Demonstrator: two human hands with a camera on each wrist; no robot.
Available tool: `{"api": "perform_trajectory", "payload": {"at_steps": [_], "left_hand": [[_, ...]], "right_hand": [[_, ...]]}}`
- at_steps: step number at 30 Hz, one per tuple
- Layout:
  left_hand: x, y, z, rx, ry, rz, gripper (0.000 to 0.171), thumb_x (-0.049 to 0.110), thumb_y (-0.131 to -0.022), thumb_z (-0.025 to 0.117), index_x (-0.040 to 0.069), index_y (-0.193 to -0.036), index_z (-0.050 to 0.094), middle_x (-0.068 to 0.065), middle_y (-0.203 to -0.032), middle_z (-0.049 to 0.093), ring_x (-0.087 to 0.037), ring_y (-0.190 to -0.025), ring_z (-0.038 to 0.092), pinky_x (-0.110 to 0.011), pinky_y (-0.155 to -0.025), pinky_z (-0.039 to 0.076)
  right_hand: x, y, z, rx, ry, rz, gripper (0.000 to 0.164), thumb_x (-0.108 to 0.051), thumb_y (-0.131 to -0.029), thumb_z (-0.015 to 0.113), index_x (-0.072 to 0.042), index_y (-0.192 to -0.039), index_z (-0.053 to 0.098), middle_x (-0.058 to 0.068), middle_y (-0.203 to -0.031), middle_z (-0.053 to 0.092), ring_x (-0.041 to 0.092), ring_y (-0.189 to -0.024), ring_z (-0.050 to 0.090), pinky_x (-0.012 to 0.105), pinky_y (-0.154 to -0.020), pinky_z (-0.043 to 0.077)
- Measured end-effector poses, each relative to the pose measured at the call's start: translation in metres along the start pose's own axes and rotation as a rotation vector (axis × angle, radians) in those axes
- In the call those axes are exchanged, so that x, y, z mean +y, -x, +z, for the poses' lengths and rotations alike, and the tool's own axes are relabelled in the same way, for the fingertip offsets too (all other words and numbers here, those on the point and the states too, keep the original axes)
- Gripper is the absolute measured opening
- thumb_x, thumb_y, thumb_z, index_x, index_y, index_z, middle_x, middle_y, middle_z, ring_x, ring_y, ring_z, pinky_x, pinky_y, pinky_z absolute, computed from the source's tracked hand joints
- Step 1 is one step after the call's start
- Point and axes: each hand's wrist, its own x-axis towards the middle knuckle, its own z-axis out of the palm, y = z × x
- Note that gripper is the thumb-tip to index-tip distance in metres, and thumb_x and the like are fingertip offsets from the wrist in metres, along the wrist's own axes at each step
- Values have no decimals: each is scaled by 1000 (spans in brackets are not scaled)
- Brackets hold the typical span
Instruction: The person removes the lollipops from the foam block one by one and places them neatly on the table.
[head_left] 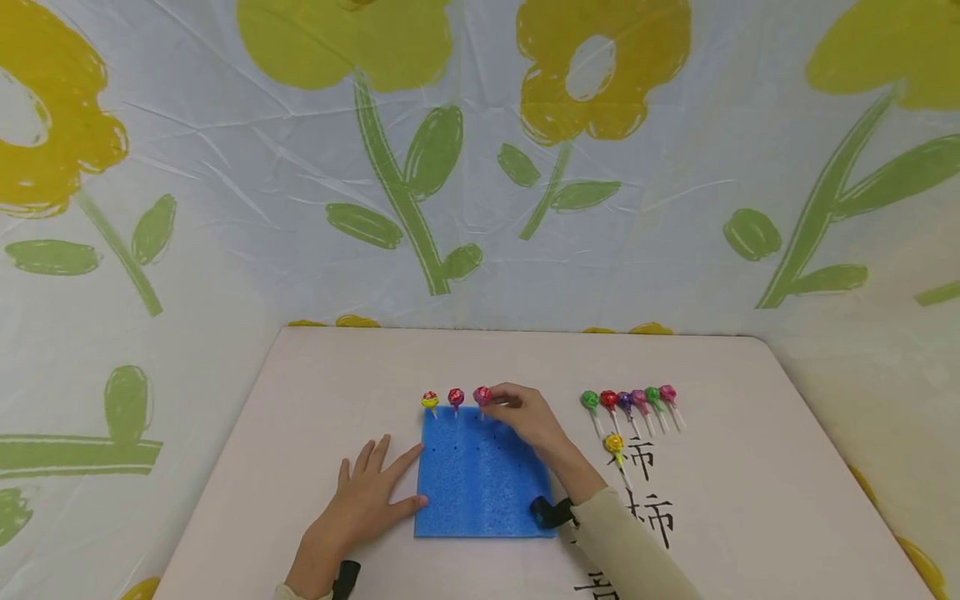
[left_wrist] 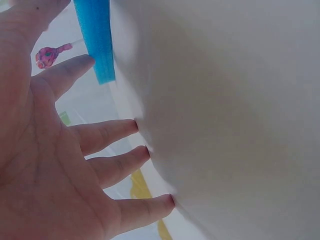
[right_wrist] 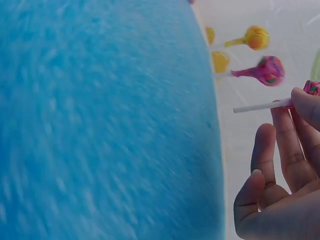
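Observation:
A blue foam board (head_left: 480,492) with small holes lies on the table. My left hand (head_left: 363,504) is spread beside it, thumb and index fingertips at its left edge; in the left wrist view the other fingertips (left_wrist: 167,201) rest on the table. Between thumb and fingers my right hand (head_left: 528,417) pinches a pink-wrapped lollipop (head_left: 482,395) over the board's far edge. Its bare white stick (right_wrist: 255,107) shows in the right wrist view. Along the far edge stand a yellow lollipop (head_left: 430,400) and a pink-red lollipop (head_left: 456,397), both upright in the foam.
Right of the board, several lollipops lie in a row, among them a green lollipop (head_left: 590,400) and a red lollipop (head_left: 609,399). A yellow lollipop (head_left: 614,443) lies nearer, over black printed characters (head_left: 651,517). Flower-patterned cloth (head_left: 465,208) surrounds the pale table (head_left: 315,383).

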Motion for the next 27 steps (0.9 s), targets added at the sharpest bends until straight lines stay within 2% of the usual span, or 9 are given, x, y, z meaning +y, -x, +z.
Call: {"api": "perform_trajectory", "payload": {"at_steps": [3,10,17,21,25,27], "left_hand": [[-1,0,0,4,0,3,76,62,-87,67,31,-152,44,-23,-158,29,-49,-144,21,-78,-105,12],[-2,-1,2,11,-6,4,76,63,-86,67,32,-152,44,-23,-158,29,-49,-144,21,-79,-105,12],[-2,0,1,13,5,13,75,61,-87,68,31,-152,44,-24,-158,29,-50,-144,21,-79,-104,12],[-3,0,1,10,3,11,75,62,-87,67,32,-152,44,-23,-158,29,-49,-144,21,-79,-105,12],[-3,0,2,6,2,7,76,63,-87,66,32,-152,44,-23,-158,29,-49,-145,20,-79,-105,12],[-3,0,2,5,4,6,76,63,-87,66,32,-152,44,-23,-159,28,-49,-145,20,-79,-105,11]], "right_hand": [[-4,5,-8,4,-31,-13,23,-9,-95,70,0,-115,70,14,-105,72,44,-102,64,49,-92,53],[-14,22,-30,59,-29,11,26,-16,-95,71,-2,-117,70,15,-107,71,45,-107,61,29,-88,53],[-12,37,-55,119,-13,37,32,-23,-94,73,-2,-118,70,11,-105,72,46,-102,59,42,-88,53],[-12,49,-72,167,10,69,37,-28,-92,75,-3,-120,70,9,-105,72,40,-96,59,42,-82,50],[-11,64,-92,227,51,109,42,-31,-92,75,-3,-122,69,8,-105,70,27,-90,59,35,-74,48],[-10,72,-103,246,75,126,43,-31,-93,74,-1,-123,68,8,-108,68,23,-92,58,32,-75,49]]}}
